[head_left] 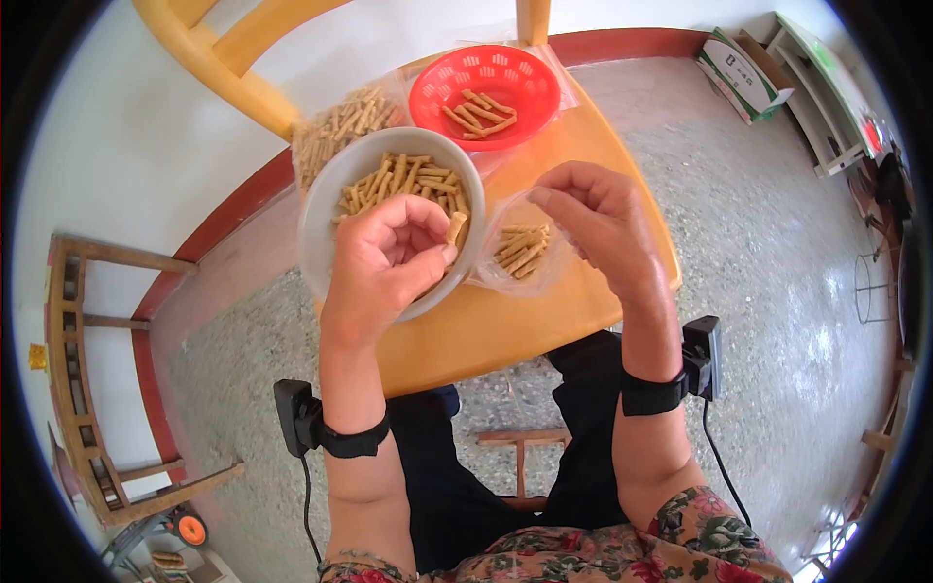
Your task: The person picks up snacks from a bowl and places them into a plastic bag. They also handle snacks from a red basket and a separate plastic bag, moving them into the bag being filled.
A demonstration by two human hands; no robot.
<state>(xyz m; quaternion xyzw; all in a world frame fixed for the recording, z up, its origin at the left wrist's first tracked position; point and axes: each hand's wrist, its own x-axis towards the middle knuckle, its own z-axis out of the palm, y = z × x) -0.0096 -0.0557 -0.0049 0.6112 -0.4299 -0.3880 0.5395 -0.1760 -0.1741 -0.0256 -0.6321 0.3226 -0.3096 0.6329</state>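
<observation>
Between the thumb and fingers of my left hand (pixel 379 267) is a short golden-brown snack stick (pixel 456 227). That hand is over the near part of a pale grey bowl (pixel 317 219), which holds a heap of similar sticks (pixel 394 178). My right hand (pixel 604 219) pinches the upper edge of a clear plastic bag (pixel 556 270). The bag's mouth is spread toward the bowl, and a small bundle of sticks (pixel 522 251) lies inside. Behind the bag, a red plastic basket (pixel 420 109) contains several sticks (pixel 479 114).
The bowl, bag and basket rest on a yellow wooden chair seat (pixel 457 345). A large clear bag of sticks (pixel 340 131) leans behind the bowl, near the chair's backrest (pixel 233 83). A wooden frame (pixel 87 389) stands at left; a cardboard box (pixel 743 78) sits at far right.
</observation>
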